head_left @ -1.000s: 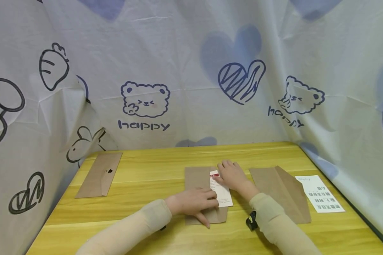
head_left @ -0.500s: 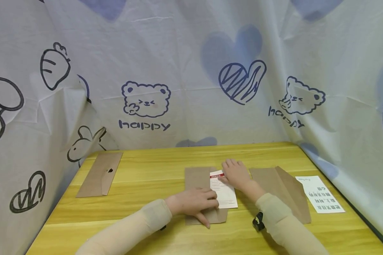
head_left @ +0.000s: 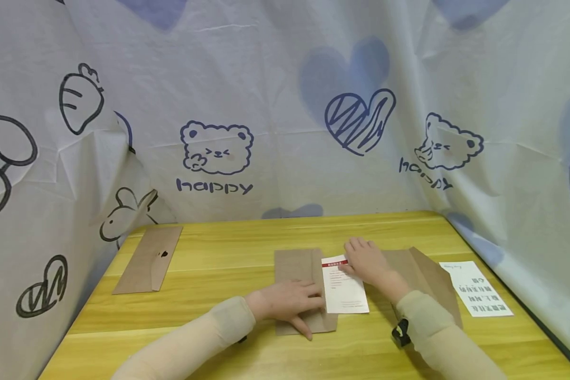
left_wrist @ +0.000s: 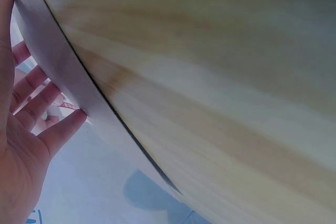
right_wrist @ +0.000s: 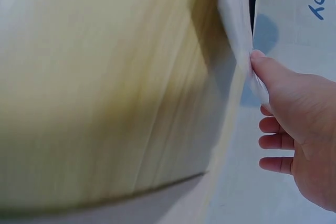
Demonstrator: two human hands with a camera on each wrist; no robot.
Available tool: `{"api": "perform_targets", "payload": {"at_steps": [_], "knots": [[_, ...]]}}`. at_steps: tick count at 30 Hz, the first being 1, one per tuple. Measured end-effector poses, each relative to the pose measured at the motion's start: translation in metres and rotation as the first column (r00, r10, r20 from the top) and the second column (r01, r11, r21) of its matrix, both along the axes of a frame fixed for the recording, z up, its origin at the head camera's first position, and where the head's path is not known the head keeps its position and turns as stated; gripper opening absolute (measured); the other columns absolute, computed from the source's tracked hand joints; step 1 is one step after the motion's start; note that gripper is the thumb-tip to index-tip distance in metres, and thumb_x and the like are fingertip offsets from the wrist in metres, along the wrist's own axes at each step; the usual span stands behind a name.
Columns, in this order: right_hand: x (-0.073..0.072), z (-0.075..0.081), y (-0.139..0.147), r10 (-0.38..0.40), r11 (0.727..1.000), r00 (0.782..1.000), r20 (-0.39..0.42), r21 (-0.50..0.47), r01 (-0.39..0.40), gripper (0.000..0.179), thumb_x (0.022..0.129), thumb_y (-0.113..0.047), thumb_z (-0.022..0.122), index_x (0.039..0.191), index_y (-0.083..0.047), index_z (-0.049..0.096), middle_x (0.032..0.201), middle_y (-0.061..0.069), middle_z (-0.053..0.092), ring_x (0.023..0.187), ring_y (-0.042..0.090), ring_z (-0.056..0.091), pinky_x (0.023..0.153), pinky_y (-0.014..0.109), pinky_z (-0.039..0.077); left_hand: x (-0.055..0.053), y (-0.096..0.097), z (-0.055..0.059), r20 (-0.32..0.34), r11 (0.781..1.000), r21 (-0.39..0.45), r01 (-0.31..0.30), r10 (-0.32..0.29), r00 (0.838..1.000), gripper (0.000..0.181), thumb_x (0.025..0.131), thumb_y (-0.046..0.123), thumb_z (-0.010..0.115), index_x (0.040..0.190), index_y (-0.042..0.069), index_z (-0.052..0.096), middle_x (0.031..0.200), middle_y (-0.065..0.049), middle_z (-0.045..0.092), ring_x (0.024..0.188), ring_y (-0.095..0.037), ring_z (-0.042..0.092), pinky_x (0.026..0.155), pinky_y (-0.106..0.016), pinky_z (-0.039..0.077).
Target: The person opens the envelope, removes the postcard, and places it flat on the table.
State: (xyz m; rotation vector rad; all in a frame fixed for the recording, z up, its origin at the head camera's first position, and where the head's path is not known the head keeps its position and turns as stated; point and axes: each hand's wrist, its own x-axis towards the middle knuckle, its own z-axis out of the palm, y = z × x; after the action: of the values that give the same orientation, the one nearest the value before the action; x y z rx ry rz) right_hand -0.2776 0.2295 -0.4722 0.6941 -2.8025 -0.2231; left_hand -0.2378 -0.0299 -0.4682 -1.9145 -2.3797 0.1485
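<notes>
In the head view my left hand (head_left: 290, 301) rests on a brown paper envelope (head_left: 292, 264), fingers spread and fairly straight. The left wrist view has its fingertips (left_wrist: 79, 114) touching the envelope (left_wrist: 58, 56). A white card (head_left: 347, 295) with a red band and small print lies at a slant, its left edge overlapping the envelope's right edge. My right hand (head_left: 368, 264) pinches the card's upper right corner. The right wrist view shows the thumb on the card (right_wrist: 236, 19), the other fingers behind.
A second brown envelope (head_left: 427, 274) with a pointed flap lies to the right, partly under my right forearm. Beyond it is a white card with grey characters (head_left: 484, 295). At the far left lies a brown envelope with a black spot (head_left: 140, 269). A printed curtain (head_left: 285, 158) surrounds the table.
My right hand has moved right, drawing the white card rightward off most of the envelope. The left hand has stayed in place on the envelope.
</notes>
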Motion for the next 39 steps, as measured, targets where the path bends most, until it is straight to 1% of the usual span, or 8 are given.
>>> {"api": "perform_targets", "payload": {"at_steps": [6, 12, 19, 24, 28, 32, 35, 39], "knots": [[0.003, 0.002, 0.015, 0.026, 0.999, 0.999, -0.031, 0.022, -0.026, 0.057, 0.088, -0.051, 0.065, 0.111, 0.0, 0.055, 0.105, 0.015, 0.058, 0.102, 0.033, 0.058, 0.087, 0.05, 0.05, 0.0, 0.0, -0.002, -0.002, 1.0, -0.003, -0.002, 0.002, 1.0, 0.063, 0.079, 0.075, 0.054, 0.117, 0.025, 0.055, 0.112, 0.007, 0.053, 0.101, -0.007, 0.05, 0.087, -0.023, 0.048], [0.004, 0.003, 0.028, 0.026, 0.999, 0.998, -0.06, 0.03, -0.025, 0.055, 0.087, -0.051, 0.067, 0.107, -0.001, 0.055, 0.099, 0.014, 0.057, 0.097, 0.032, 0.058, 0.082, 0.049, 0.05, 0.0, 0.0, -0.001, 0.012, 1.0, -0.003, -0.005, 0.005, 1.0, 0.062, 0.079, 0.074, 0.055, 0.118, 0.025, 0.055, 0.114, 0.007, 0.052, 0.102, -0.007, 0.049, 0.087, -0.023, 0.048], [0.006, 0.004, 0.04, 0.004, 1.0, 0.999, -0.039, 0.028, -0.003, 0.053, 0.088, -0.051, 0.066, 0.107, -0.003, 0.055, 0.101, 0.013, 0.056, 0.099, 0.032, 0.057, 0.083, 0.049, 0.049, 0.0, 0.0, 0.0, 0.009, 1.0, -0.004, -0.006, 0.006, 1.0, 0.062, 0.079, 0.073, 0.056, 0.118, 0.025, 0.055, 0.113, 0.008, 0.052, 0.1, -0.007, 0.048, 0.085, -0.022, 0.047], [0.007, 0.002, 0.046, 0.01, 0.999, 0.998, -0.055, 0.034, -0.008, 0.051, 0.087, -0.052, 0.066, 0.102, -0.005, 0.053, 0.096, 0.011, 0.053, 0.093, 0.03, 0.054, 0.078, 0.048, 0.048, 0.001, 0.0, 0.0, -0.009, 1.0, -0.006, -0.004, 0.004, 1.0, 0.062, 0.078, 0.074, 0.055, 0.117, 0.025, 0.055, 0.113, 0.008, 0.052, 0.1, -0.006, 0.048, 0.084, -0.021, 0.047], [0.007, 0.0, 0.048, 0.013, 0.999, 0.998, -0.062, 0.044, -0.01, 0.054, 0.087, -0.052, 0.066, 0.106, -0.003, 0.053, 0.098, 0.012, 0.053, 0.094, 0.03, 0.054, 0.078, 0.047, 0.048, 0.0, 0.0, 0.0, -0.015, 1.0, -0.005, -0.001, 0.001, 1.0, 0.062, 0.078, 0.074, 0.056, 0.117, 0.025, 0.055, 0.114, 0.008, 0.053, 0.1, -0.006, 0.049, 0.084, -0.021, 0.047], [0.008, -0.001, 0.046, 0.005, 0.999, 0.999, -0.054, 0.054, -0.002, 0.056, 0.088, -0.052, 0.065, 0.111, -0.002, 0.054, 0.1, 0.013, 0.054, 0.095, 0.03, 0.054, 0.079, 0.048, 0.049, 0.0, 0.0, 0.0, 0.008, 1.0, -0.008, -0.005, 0.005, 1.0, 0.063, 0.078, 0.073, 0.057, 0.118, 0.025, 0.055, 0.117, 0.007, 0.053, 0.103, -0.006, 0.049, 0.085, -0.02, 0.047], [0.01, 0.0, 0.042, 0.002, 0.999, 0.999, -0.052, 0.05, 0.001, 0.054, 0.088, -0.052, 0.065, 0.108, -0.003, 0.054, 0.098, 0.012, 0.053, 0.094, 0.031, 0.054, 0.078, 0.048, 0.048, -0.001, 0.0, 0.0, 0.03, 1.0, -0.006, -0.004, 0.004, 1.0, 0.063, 0.078, 0.072, 0.059, 0.119, 0.025, 0.056, 0.117, 0.007, 0.053, 0.103, -0.006, 0.05, 0.084, -0.02, 0.048], [0.011, -0.002, 0.036, -0.006, 0.999, 0.998, -0.061, 0.049, 0.009, 0.052, 0.088, -0.053, 0.065, 0.104, -0.004, 0.053, 0.096, 0.012, 0.052, 0.092, 0.03, 0.053, 0.076, 0.047, 0.048, -0.001, 0.0, 0.0, 0.058, 1.0, 0.002, 0.0, 0.0, 0.998, 0.061, 0.078, 0.072, 0.06, 0.118, 0.025, 0.057, 0.115, 0.007, 0.053, 0.097, -0.005, 0.049, 0.082, -0.019, 0.047]]}}
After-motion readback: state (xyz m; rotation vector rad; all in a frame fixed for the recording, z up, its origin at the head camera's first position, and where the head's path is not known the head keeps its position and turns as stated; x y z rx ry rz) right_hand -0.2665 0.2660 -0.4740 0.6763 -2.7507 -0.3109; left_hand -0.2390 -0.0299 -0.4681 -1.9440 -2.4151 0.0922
